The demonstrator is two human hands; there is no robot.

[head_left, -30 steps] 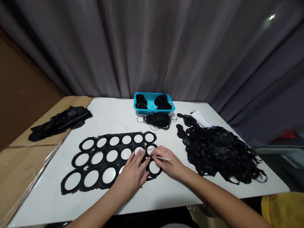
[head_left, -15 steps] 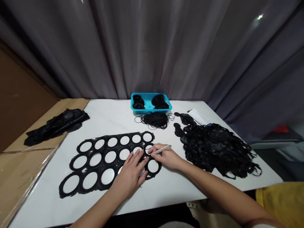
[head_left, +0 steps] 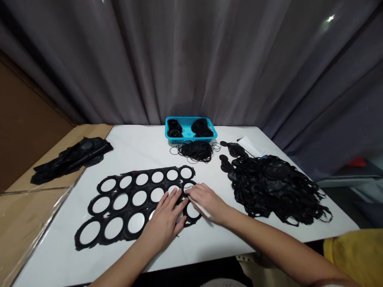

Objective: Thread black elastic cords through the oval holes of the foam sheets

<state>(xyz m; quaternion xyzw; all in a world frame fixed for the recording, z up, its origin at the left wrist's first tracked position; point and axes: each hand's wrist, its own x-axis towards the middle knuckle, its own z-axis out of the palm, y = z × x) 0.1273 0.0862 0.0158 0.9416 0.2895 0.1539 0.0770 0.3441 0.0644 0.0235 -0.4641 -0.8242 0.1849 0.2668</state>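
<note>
My left hand [head_left: 164, 219] rests flat on a black sheet with rows of round cut-out holes [head_left: 130, 199], its fingers spread and holding nothing. Just to its right, my right hand [head_left: 206, 203] lies on the sheet's right end, fingertips at a ring near the left hand. That hand grips a thin white stick [head_left: 199, 210], which slants down and right, partly hidden under the palm. The sheet lies on a white marble-patterned table [head_left: 140, 147].
Beyond the sheet stand a turquoise mesh basket [head_left: 179, 140] of black coils and a tangle of thin black rings [head_left: 194, 151]. A large heap of black cut scraps [head_left: 269, 187] lies right. A black bundle [head_left: 72, 161] rests on cardboard left of the table.
My right hand has turned, swinging the white stick from pointing up and right to pointing down and right. My left hand stays in place on the sheet.
</note>
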